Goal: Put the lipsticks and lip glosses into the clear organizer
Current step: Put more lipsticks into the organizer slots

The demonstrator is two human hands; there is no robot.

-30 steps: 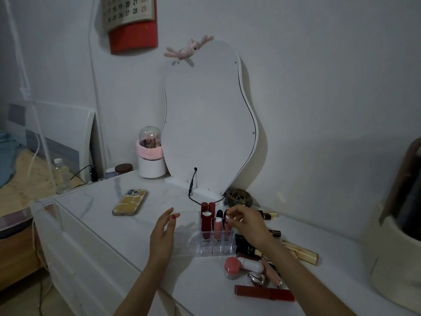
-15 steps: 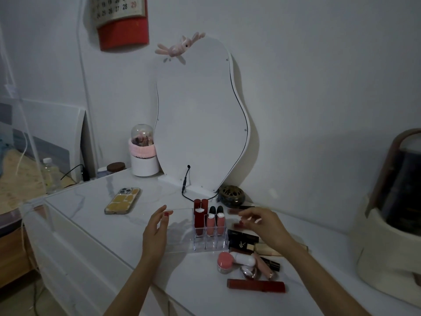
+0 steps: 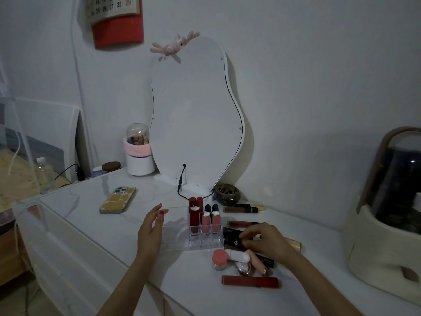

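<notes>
The clear organizer (image 3: pixel 173 244) stands on the white dresser top, holding a dark red tube (image 3: pixel 195 216) and two pink lip glosses (image 3: pixel 210 221) with black caps at its right end. My left hand (image 3: pixel 150 231) rests with straight fingers against the organizer's left end. To the right of the organizer, my right hand (image 3: pixel 266 241) pinches a black lipstick case (image 3: pixel 232 238) lying on the dresser. Loose around it lie two brown-red glosses (image 3: pixel 240 209), a long red tube (image 3: pixel 250 281), a pink tube (image 3: pixel 257 262), a pink-lidded jar (image 3: pixel 219 258) and a gold tube (image 3: pixel 295 244).
A phone (image 3: pixel 118 200) lies to the left. Behind the organizer stand a wavy mirror (image 3: pixel 196 115) with a black cable, and a brass burner (image 3: pixel 226 193). A white cup with a pink band (image 3: pixel 137 156) is at the back; a large domed cosmetics box (image 3: pixel 387 213) stands right.
My right hand has left the top of the organizer and come down to the right onto the black lipstick case. My left hand stays at the organizer's left end.
</notes>
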